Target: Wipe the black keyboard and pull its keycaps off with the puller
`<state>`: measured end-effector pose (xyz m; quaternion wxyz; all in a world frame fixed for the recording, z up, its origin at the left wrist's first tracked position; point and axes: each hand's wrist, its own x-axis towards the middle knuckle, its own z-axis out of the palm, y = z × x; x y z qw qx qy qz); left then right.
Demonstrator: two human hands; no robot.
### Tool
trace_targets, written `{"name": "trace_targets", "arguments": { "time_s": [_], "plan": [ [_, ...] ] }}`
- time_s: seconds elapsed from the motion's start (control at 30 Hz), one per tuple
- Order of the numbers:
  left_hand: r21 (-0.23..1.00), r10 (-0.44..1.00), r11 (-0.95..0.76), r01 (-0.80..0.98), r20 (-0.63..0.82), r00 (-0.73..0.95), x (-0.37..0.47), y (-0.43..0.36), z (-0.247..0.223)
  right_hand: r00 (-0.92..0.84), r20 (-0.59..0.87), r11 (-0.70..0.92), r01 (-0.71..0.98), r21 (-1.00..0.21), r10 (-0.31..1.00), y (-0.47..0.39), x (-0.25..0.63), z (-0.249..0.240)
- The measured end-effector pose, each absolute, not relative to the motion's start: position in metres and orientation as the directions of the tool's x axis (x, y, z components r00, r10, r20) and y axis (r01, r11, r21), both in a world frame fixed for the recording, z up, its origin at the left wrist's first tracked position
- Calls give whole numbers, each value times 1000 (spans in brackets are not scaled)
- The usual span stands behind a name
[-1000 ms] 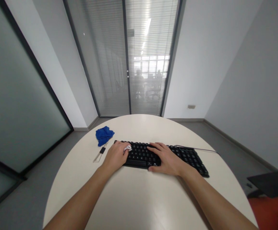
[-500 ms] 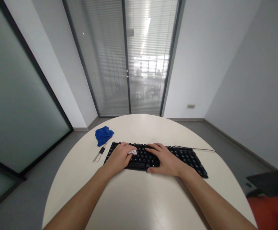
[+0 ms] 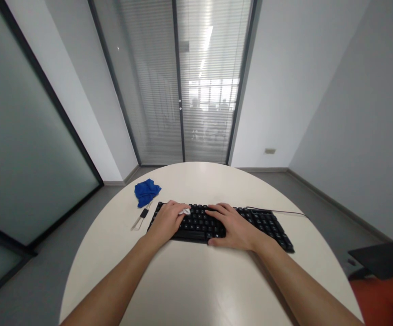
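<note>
A black keyboard [image 3: 196,222] lies across the middle of the round table, its number pad on the right. Over its left end, my left hand [image 3: 169,222] is closed on a small white wipe [image 3: 185,211], most of which is hidden in the fingers. My right hand [image 3: 232,227] rests across the keys right of centre, fingers spread and thumb near the front edge, with nothing in it.
A crumpled blue cloth [image 3: 146,192] lies at the far left of the table [image 3: 196,290]. Beside the keyboard is a tweezer-like thing with a black band [image 3: 144,213]. A cable [image 3: 287,212] runs off right. A red and black chair [image 3: 382,294] stands at lower right.
My left hand has shifted slightly left and away from me along the keys with the wipe. My right hand and the keyboard look almost unmoved.
</note>
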<state>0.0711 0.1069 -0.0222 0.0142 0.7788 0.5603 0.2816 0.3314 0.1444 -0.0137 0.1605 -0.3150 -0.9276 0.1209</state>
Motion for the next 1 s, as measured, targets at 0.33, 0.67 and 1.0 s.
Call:
{"name": "trace_targets", "arguments": {
  "time_s": [0.33, 0.67, 1.0],
  "plan": [
    [231, 916, -186, 955, 391, 84, 65, 104, -16, -757, 221, 778, 537, -327, 615, 144, 331, -13],
    [248, 921, -226, 942, 370, 123, 65, 103, -10, -759, 222, 782, 537, -317, 612, 143, 332, -12],
    [344, 883, -319, 883, 447, 144, 70, 105, -22, -759, 234, 783, 523, -337, 608, 145, 332, -15]
  ]
}}
